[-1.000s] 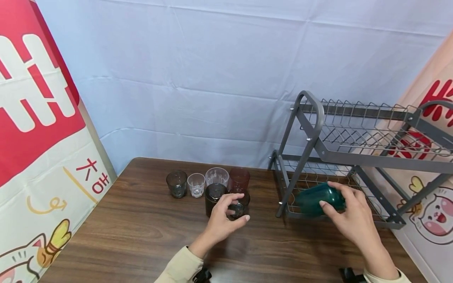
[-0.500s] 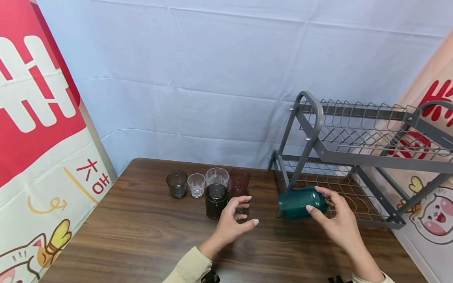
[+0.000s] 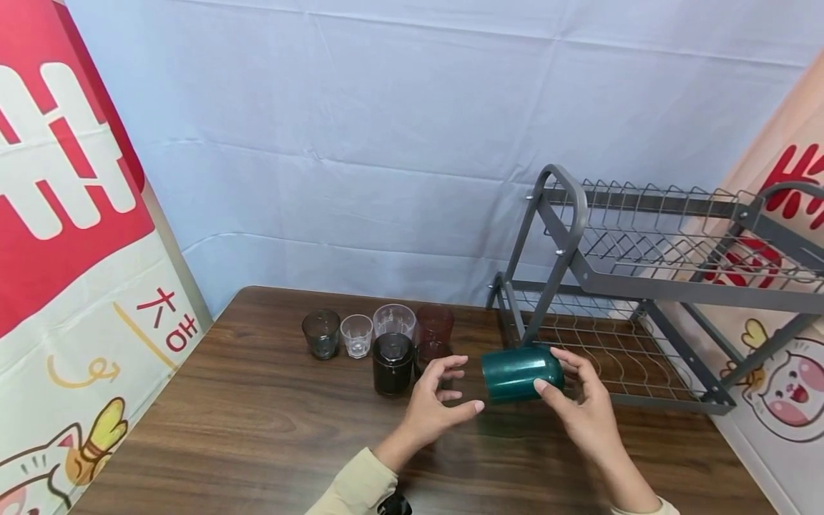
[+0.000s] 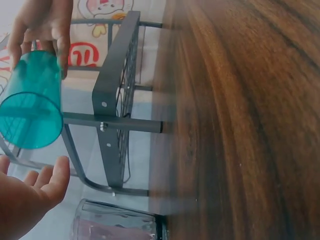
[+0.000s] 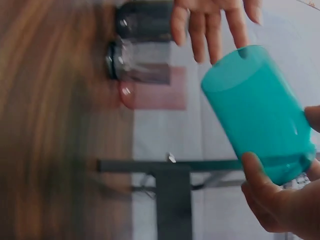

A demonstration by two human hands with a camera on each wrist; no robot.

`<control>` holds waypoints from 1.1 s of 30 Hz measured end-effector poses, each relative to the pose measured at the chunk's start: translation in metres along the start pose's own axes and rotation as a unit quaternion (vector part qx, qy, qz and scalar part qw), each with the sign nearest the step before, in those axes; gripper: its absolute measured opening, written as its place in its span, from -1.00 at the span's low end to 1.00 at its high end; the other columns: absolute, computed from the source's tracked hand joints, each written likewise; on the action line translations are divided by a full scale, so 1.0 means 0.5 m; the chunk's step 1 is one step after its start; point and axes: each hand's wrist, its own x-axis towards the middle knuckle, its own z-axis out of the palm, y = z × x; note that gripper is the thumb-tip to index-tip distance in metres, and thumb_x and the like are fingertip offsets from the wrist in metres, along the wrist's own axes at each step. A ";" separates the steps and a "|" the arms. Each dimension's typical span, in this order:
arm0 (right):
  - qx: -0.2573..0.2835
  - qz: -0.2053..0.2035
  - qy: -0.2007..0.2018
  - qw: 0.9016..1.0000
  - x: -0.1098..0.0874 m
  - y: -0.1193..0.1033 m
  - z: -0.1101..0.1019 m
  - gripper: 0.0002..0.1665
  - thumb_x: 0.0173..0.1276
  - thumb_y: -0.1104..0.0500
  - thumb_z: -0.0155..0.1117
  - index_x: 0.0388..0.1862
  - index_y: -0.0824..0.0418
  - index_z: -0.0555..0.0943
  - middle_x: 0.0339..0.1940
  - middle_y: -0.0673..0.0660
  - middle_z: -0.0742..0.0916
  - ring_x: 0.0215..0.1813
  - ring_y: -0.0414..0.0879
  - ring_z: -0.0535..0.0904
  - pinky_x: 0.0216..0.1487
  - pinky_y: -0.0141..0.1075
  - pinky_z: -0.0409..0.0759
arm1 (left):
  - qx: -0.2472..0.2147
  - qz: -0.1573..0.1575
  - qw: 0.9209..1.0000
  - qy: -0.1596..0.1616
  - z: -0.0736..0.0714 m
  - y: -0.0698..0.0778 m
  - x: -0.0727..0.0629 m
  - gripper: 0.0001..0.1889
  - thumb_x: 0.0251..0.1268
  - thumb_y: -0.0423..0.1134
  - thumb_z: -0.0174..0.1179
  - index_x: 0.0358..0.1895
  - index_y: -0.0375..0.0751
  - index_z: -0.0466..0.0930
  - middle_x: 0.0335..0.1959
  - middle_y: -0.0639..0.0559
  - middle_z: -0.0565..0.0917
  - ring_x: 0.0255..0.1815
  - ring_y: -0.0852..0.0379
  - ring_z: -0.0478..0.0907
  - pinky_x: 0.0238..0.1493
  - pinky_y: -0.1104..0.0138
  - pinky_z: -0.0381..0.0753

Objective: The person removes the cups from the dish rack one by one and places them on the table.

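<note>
My right hand [image 3: 582,408] grips a teal glass [image 3: 518,373] by its base end. The glass lies on its side in the air in front of the rack, its mouth toward the left. Just left of that mouth my left hand [image 3: 438,404] is held with fingers spread and nothing in it; in the left wrist view, fingertips [image 4: 61,167] show below the teal glass [image 4: 35,100]. Behind the left hand stand a dark glass [image 3: 393,365] and a reddish glass [image 3: 435,325]. Another small dark glass there is mostly hidden by the fingers.
A grey two-tier wire dish rack [image 3: 676,286] stands at the right of the wooden table [image 3: 257,415]. Farther left are a smoky glass [image 3: 322,335], a small clear glass [image 3: 357,336] and a larger clear glass [image 3: 395,320]. A pale cloth [image 3: 386,143] hangs behind.
The teal glass has come left out of the rack's lower tier in my right hand. My left hand has moved slightly right, closer to the glass. The other glasses stay put.
</note>
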 end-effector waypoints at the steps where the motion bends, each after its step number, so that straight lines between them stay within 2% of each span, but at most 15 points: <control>1: 0.020 0.005 -0.001 1.000 -0.002 0.001 0.007 -0.40 0.27 0.31 0.25 0.28 0.25 0.32 0.07 0.12 0.43 -0.02 -0.15 0.36 -0.26 -0.44 0.53 | -0.002 -0.001 1.000 0.000 0.000 -0.001 0.000 -0.38 0.02 -0.40 0.33 0.22 -0.25 0.34 0.16 -0.20 0.34 0.11 -0.16 0.35 -0.05 -0.06 0.45; 6: 0.118 0.025 -0.019 0.992 -0.010 0.007 0.038 -0.43 0.31 0.37 0.17 0.27 0.31 0.26 0.03 0.22 0.40 -0.09 -0.14 0.48 -0.27 -0.33 0.59 | -0.021 0.007 1.000 -0.002 0.000 -0.008 0.002 -0.24 -0.01 -0.42 0.34 0.32 -0.22 0.20 0.21 -0.15 0.29 0.15 -0.26 0.29 -0.04 -0.08 0.43; 9: 0.157 0.028 -0.038 0.986 -0.016 0.010 0.052 -0.42 0.32 0.37 0.15 0.28 0.36 0.21 0.04 0.29 0.38 -0.08 -0.15 0.50 -0.25 -0.28 0.60 | -0.031 0.013 0.999 -0.002 0.000 -0.009 0.002 -0.21 -0.03 -0.44 0.34 0.33 -0.22 0.17 0.21 -0.14 0.28 0.14 -0.25 0.29 -0.06 -0.05 0.46; 12: 0.177 0.029 -0.049 0.983 -0.022 0.012 0.061 -0.42 0.34 0.38 0.12 0.29 0.37 0.19 0.05 0.30 0.36 -0.07 -0.15 0.50 -0.23 -0.27 0.60 | -0.041 0.019 0.999 -0.011 0.000 -0.008 0.001 -0.28 -0.02 -0.46 0.32 0.28 -0.25 0.22 0.19 -0.18 0.27 0.09 -0.22 0.31 -0.08 0.03 0.50; 18: 0.180 0.034 -0.055 0.982 -0.025 0.008 0.066 -0.44 0.36 0.35 0.10 0.29 0.32 0.20 0.07 0.27 0.36 -0.05 -0.14 0.50 -0.21 -0.23 0.59 | -0.048 0.031 0.998 -0.023 -0.004 -0.005 0.001 -0.35 -0.02 -0.47 0.29 0.22 -0.29 0.26 0.14 -0.28 0.28 0.04 -0.23 0.32 -0.12 0.08 0.53; 21: 0.138 0.023 -0.066 0.988 -0.024 0.003 0.062 -0.41 0.35 0.31 0.14 0.32 0.26 0.21 0.10 0.26 0.38 0.00 -0.12 0.47 -0.19 -0.21 0.59 | -0.040 0.033 0.998 -0.024 -0.010 0.003 0.002 -0.36 -0.01 -0.46 0.30 0.21 -0.30 0.27 0.14 -0.30 0.28 0.04 -0.23 0.31 -0.12 0.07 0.53; 25: 0.012 -0.033 -0.079 0.996 -0.024 -0.006 0.048 -0.27 0.25 0.25 0.28 0.36 0.17 0.22 0.17 0.22 0.43 0.08 -0.03 0.42 -0.16 -0.26 0.57 | -0.029 0.031 0.999 -0.013 -0.027 0.022 -0.001 -0.38 0.00 -0.46 0.30 0.21 -0.29 0.30 0.14 -0.29 0.30 0.03 -0.22 0.33 -0.13 0.04 0.53; 28: -0.070 -0.072 -0.076 0.992 -0.021 -0.014 0.035 -0.20 0.16 0.22 0.38 0.35 0.17 0.25 0.17 0.22 0.47 0.10 0.05 0.42 -0.12 -0.23 0.55 | -0.018 0.040 0.999 -0.007 -0.041 0.036 -0.004 -0.39 0.00 -0.48 0.30 0.21 -0.28 0.32 0.13 -0.30 0.31 0.01 -0.24 0.35 -0.14 0.01 0.52; 33: -0.152 -0.093 -0.089 0.980 -0.013 -0.026 0.026 -0.28 0.12 0.15 0.42 0.25 0.21 0.38 0.11 0.24 0.50 0.04 0.11 0.46 -0.16 -0.08 0.53 | 0.022 0.050 0.999 -0.005 -0.059 0.051 -0.003 -0.37 -0.02 -0.45 0.33 0.21 -0.25 0.36 0.06 -0.28 0.36 -0.03 -0.27 0.39 -0.17 0.02 0.54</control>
